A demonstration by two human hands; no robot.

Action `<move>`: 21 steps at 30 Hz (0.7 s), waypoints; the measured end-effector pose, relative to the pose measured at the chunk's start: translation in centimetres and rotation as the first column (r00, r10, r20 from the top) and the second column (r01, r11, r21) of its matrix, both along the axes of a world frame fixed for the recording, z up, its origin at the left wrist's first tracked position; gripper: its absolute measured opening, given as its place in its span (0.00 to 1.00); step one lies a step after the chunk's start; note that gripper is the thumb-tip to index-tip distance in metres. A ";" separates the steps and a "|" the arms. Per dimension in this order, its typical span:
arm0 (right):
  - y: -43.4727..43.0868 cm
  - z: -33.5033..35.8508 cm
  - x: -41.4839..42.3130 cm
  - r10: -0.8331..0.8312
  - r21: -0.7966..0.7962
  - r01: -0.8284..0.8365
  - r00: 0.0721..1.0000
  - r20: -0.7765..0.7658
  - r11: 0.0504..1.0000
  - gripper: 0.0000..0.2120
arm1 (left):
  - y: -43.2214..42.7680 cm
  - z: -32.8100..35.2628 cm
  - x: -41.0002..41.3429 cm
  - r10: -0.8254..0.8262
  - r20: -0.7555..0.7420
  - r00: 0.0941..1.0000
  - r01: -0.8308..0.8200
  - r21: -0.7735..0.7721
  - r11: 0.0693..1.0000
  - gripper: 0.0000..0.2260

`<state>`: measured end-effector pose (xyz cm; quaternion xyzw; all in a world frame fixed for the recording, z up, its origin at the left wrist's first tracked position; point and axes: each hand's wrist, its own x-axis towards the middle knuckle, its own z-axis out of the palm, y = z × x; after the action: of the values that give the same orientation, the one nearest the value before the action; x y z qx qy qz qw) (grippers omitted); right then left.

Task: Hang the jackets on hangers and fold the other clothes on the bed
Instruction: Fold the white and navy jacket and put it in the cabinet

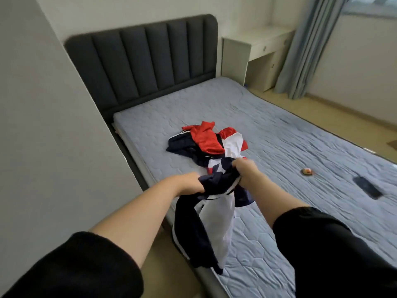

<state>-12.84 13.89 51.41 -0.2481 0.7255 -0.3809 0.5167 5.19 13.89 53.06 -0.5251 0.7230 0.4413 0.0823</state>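
Observation:
A navy, white and red jacket [217, 220] hangs bunched over the near left edge of the bed [279, 130]. My left hand [190, 182] grips its navy cloth on the left side. My right hand [247, 171] grips the same bunch on the right, a little higher. The garment's lower part dangles down past the bed frame. Behind my hands lies a pile of clothes [206, 143] in red, navy and white, crumpled on the blue-grey mattress. No hanger is in view.
A dark phone [368, 187] and a small orange-and-white object [307, 171] lie on the mattress to the right. A dark padded headboard [146, 63] stands behind. A grey wall [49, 130] runs close on the left; a white desk [257, 57] and curtain [307, 48] stand at the back right.

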 end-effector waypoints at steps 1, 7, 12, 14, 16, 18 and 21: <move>1.4 1.5 0.6 -0.001 -0.028 0.002 1.000 0.011 1.000 0.07 | 1.4 0.1 0.9 0.013 0.046 0.999 -0.008 -0.108 0.994 0.09; 10.4 9.1 3.8 -0.023 -0.280 0.050 0.995 0.097 0.959 0.06 | 11.9 3.5 4.0 0.316 -0.264 0.911 -0.387 -0.289 0.876 0.29; 18.1 16.4 5.1 0.111 -0.401 -0.113 0.993 -0.027 0.909 0.09 | 19.9 10.5 1.1 0.024 -0.446 0.895 -0.175 -0.301 0.937 0.39; 20.5 19.0 5.0 0.144 -0.447 -0.152 0.988 -0.052 0.882 0.09 | 21.5 12.4 -0.5 0.110 -0.480 0.871 -0.310 -0.360 0.880 0.34; 22.5 21.4 4.4 0.188 -0.475 -0.218 0.976 -0.110 0.853 0.10 | 22.8 14.0 -1.7 0.202 -0.515 0.833 -0.404 -0.316 0.858 0.25; 24.2 23.2 3.3 0.233 -0.495 -0.297 0.954 -0.188 0.817 0.12 | 23.9 15.4 -2.4 0.263 -0.558 0.787 -0.443 -0.215 0.870 0.15; 26.6 24.7 0.1 0.256 -0.505 -0.339 0.939 -0.228 0.794 0.13 | 26.0 17.0 -3.9 0.285 -0.566 0.773 -0.460 -0.191 0.867 0.10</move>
<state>-12.71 40.48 76.07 -0.5212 0.5777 -0.4629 0.4247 1.27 39.85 70.04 -0.5263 0.6588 0.4509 -0.2927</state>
